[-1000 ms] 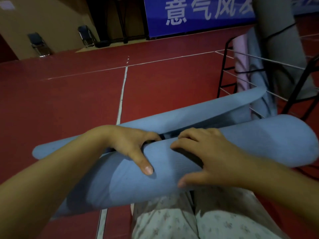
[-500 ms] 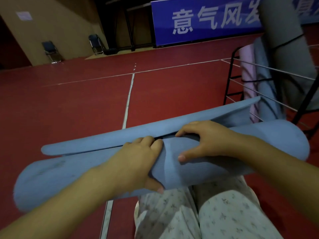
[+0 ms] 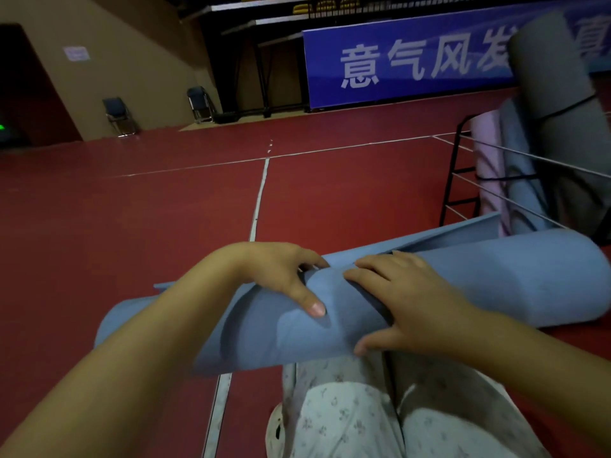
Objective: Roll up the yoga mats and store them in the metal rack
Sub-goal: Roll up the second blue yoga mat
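View: looking down from the person's head at two bare forearms and a half-rolled mat over a red floor (image 3: 139,226).
Mat: a blue yoga mat (image 3: 496,279), mostly rolled into a thick tube, lies across the lap from lower left to right. A loose flap of it stretches along the far side of the roll.
Left hand: the left hand (image 3: 281,272) sits on top of the roll near its middle. Its fingers curl over the far edge, into the seam where the flap meets the roll, and its thumb presses on the near face. The grip is closed around the mat.
Right hand: the right hand (image 3: 403,299) is just beside the left, not touching it. Its fingers curl over the top of the roll toward the seam and its thumb hooks under the near side. This grip is also closed around the mat.
Legs: pale trousers (image 3: 363,418) with a small print show below the roll.
Rack: a black metal rack (image 3: 459,180) with thin silver rails stands at the right, just beyond the mat's right end. Rolled mats stand upright in it: a pink one (image 3: 486,166), a blue-grey one (image 3: 519,173) and a tall grey one (image 3: 555,77) with a dark strap.
Floor: white lines (image 3: 261,190) cross it.
Background: a blue banner (image 3: 396,61) with white Chinese characters, and two folding chairs (image 3: 119,115) against a tan wall at the left.
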`<state>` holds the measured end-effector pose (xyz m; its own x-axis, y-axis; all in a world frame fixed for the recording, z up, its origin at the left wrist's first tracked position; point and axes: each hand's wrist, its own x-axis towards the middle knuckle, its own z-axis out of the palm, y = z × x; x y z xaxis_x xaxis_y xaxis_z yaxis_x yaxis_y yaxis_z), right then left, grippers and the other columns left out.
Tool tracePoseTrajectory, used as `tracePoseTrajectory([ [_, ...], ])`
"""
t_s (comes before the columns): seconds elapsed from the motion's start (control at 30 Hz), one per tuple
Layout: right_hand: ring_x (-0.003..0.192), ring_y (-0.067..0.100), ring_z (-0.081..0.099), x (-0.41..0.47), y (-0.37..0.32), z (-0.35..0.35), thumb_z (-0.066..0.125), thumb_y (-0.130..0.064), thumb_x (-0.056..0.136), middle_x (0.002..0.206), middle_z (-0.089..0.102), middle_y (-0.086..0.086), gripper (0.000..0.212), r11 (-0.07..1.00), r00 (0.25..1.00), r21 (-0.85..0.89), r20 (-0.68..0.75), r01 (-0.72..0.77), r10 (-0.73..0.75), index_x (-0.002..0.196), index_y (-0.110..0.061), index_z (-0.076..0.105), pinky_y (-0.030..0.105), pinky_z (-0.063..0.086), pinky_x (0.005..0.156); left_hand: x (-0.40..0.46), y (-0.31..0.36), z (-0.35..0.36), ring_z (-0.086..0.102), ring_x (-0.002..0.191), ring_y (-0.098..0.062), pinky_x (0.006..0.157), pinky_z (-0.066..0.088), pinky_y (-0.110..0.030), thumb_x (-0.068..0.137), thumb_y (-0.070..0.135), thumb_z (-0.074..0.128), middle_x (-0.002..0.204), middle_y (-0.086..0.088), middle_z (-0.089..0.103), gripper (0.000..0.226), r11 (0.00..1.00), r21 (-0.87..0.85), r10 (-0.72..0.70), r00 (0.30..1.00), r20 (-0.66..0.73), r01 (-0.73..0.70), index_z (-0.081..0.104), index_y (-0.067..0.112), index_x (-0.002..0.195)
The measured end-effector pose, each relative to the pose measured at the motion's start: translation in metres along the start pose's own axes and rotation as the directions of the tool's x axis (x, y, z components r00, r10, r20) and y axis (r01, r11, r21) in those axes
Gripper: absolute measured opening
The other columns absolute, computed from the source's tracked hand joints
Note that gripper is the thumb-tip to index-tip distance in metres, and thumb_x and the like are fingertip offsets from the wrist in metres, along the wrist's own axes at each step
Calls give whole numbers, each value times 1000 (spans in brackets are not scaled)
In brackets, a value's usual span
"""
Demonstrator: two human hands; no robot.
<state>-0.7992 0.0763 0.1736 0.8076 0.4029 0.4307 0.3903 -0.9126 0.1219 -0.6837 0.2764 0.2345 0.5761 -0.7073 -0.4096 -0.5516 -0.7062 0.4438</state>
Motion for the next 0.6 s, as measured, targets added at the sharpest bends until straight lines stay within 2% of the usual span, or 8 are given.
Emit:
tracePoseTrajectory([
  [0.07, 102, 14, 56, 4, 4, 1, 56, -82, 57, 116, 58, -8, 87, 995, 997, 76, 60, -57, 52, 124, -27, 54, 35, 44, 86, 2, 1, -3, 61, 105, -7, 92, 53, -31, 69, 44, 81, 122, 14, 60, 68, 999, -36, -8, 1000, 5, 8, 52, 35, 130],
  [0.13, 111, 11, 50, 8, 11, -2, 60, -80, 58, 124, 51, -13, 87, 977, 984, 170, 144, -126, 102, 130, -33, 47, 31, 35, 93, -1, 6, -4, 58, 109, -8, 94, 50, -29, 71, 48, 78, 126, 14, 57, 69, 1000, 27, -10, 999, -50, 11, 51, 34, 133],
  [0.2, 116, 7, 45, 13, 17, -3, 57, -81, 59, 128, 47, -16, 88, 968, 976, 202, 187, -149, 111, 133, -36, 42, 29, 31, 96, -7, 12, 0, 53, 116, -9, 96, 43, -25, 74, 51, 74, 131, 13, 53, 71, 988, 153, 12, 984, -176, 15, 48, 30, 136],
  [0.27, 116, 8, 48, 20, 22, -4, 58, -80, 58, 129, 49, -14, 90, 958, 975, 241, 192, -157, 111, 134, -35, 44, 29, 36, 96, -16, 17, 11, 51, 117, -15, 94, 40, -24, 81, 50, 68, 132, 6, 52, 65, 952, 303, 47, 950, -309, 51, 46, 27, 138],
  [0.33, 113, 10, 51, 26, 28, -3, 65, -78, 59, 126, 53, -12, 87, 942, 974, 288, 193, -171, 118, 132, -35, 46, 30, 41, 94, -25, 23, 25, 52, 112, -21, 89, 40, -28, 83, 54, 63, 125, 0, 53, 62, 873, 475, 107, 906, -410, 112, 46, 26, 136],
  [0.4, 113, 9, 51, 31, 33, -2, 67, -74, 61, 126, 53, -12, 83, 932, 969, 305, 208, -196, 135, 132, -36, 47, 30, 42, 94, -29, 25, 40, 49, 109, -23, 88, 40, -32, 73, 65, 64, 121, -1, 48, 76, 781, 602, 156, 880, -448, 168, 45, 22, 133],
  [0.47, 113, 9, 51, 33, 36, -1, 64, -77, 62, 127, 52, -13, 84, 930, 963, 297, 225, -215, 150, 133, -36, 46, 31, 41, 95, -25, 25, 54, 44, 112, -24, 91, 38, -36, 62, 72, 67, 124, -2, 42, 93, 718, 660, 153, 876, -458, 220, 40, 17, 131],
  [0.6, 104, 14, 55, 30, 33, 2, 48, -83, 63, 118, 57, -9, 83, 961, 986, 240, 128, -136, 107, 124, -26, 55, 34, 43, 89, -13, 20, 62, 39, 115, -25, 91, 34, -39, 58, 68, 72, 127, -4, 37, 99, 689, 674, 155, 853, -499, 268, 33, 14, 132],
])
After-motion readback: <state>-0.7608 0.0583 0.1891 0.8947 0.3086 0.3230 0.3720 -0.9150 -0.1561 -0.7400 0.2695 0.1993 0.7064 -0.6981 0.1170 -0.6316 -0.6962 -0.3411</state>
